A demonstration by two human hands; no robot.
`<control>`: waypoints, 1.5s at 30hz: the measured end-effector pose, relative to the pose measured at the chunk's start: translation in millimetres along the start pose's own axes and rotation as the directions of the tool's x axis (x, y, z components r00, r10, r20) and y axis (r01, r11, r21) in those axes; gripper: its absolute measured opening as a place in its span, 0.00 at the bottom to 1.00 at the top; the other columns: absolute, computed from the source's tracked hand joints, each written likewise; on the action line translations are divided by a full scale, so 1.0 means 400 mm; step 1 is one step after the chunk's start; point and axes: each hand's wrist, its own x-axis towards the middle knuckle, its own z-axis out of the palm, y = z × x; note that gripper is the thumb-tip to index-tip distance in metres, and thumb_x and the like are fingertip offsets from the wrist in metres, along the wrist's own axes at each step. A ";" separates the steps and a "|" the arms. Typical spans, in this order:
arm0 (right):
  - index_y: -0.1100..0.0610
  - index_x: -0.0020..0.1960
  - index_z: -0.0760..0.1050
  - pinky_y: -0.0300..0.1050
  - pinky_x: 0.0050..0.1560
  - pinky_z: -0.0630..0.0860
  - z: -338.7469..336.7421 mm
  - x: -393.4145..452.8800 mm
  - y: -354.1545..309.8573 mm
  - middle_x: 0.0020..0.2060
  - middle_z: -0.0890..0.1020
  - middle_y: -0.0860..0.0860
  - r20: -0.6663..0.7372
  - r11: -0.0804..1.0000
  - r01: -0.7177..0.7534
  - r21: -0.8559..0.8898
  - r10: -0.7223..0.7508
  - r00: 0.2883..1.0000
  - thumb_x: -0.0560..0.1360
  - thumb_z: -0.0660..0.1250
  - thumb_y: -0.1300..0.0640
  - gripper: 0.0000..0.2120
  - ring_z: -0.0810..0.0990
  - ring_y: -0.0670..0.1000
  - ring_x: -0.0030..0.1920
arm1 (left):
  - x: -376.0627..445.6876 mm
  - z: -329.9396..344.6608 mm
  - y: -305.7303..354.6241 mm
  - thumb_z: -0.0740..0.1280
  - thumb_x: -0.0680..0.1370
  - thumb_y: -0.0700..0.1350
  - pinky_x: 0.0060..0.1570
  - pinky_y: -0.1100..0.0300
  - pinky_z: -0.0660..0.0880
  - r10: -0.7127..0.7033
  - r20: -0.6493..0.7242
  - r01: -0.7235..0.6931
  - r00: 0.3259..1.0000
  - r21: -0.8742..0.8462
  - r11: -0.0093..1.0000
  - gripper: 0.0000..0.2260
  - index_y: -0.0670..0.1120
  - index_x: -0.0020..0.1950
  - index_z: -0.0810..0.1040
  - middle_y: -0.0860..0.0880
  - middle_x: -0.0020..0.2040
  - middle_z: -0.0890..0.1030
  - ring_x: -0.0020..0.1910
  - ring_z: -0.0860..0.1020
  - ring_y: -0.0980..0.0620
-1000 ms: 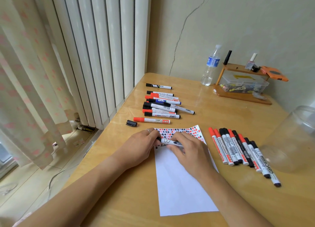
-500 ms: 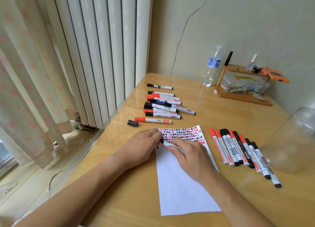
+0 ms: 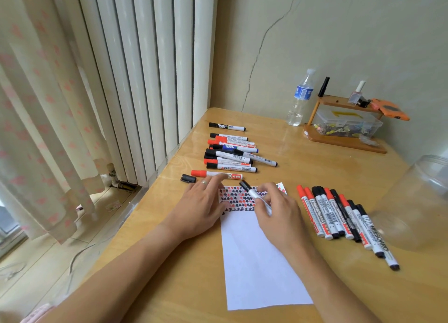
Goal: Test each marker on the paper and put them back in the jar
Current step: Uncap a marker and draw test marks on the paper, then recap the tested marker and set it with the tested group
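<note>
A white sheet of paper (image 3: 257, 262) lies on the wooden table (image 3: 303, 177), its far end covered in rows of red and black marks. My right hand (image 3: 278, 213) grips a white marker with a black cap (image 3: 249, 189), tilted up over the marks. My left hand (image 3: 201, 204) lies flat with straight fingers on the paper's left edge, fingertips near a red-capped marker (image 3: 215, 174). A pile of markers (image 3: 230, 153) sits beyond the paper. A row of markers (image 3: 339, 218) lies to the right. The clear jar (image 3: 417, 201) stands at the far right.
A loose black cap (image 3: 188, 178) lies left of the red-capped marker. At the back stand a water bottle (image 3: 300, 99) and a wooden rack (image 3: 344, 133) with a plastic box. A radiator (image 3: 145, 80) and curtain border the table's left edge.
Both hands were together on the marker over the marks. Now they have parted: my right hand has lifted the capped marker and my left hand has spread flat on the paper.
</note>
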 end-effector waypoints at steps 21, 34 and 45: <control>0.62 0.58 0.76 0.60 0.61 0.66 -0.139 0.051 0.181 0.57 0.76 0.66 -0.403 0.714 -0.598 -0.366 0.457 0.793 0.75 0.68 0.65 0.12 0.71 0.67 0.62 | 0.005 -0.007 -0.011 0.64 0.80 0.44 0.58 0.56 0.63 -0.127 -0.143 0.128 0.982 -0.005 0.992 0.11 0.54 0.60 0.78 0.55 0.62 0.73 0.63 0.71 0.54; 0.45 0.72 0.75 0.41 0.74 0.62 0.033 0.007 0.010 0.72 0.72 0.43 0.265 0.976 0.205 -0.070 -0.180 0.947 0.80 0.55 0.37 0.25 0.67 0.45 0.73 | 0.026 -0.009 -0.034 0.61 0.82 0.46 0.76 0.49 0.52 -0.422 -0.191 0.443 0.886 0.082 0.893 0.28 0.51 0.82 0.59 0.51 0.82 0.59 0.82 0.50 0.51; 0.42 0.73 0.73 0.39 0.74 0.57 0.073 -0.010 0.016 0.74 0.68 0.39 0.313 0.967 0.209 -0.144 -0.156 0.937 0.79 0.50 0.35 0.27 0.63 0.43 0.75 | 0.060 -0.016 -0.039 0.58 0.85 0.49 0.72 0.51 0.54 -0.349 -0.212 0.383 0.913 0.146 0.912 0.16 0.52 0.72 0.74 0.50 0.68 0.74 0.70 0.68 0.50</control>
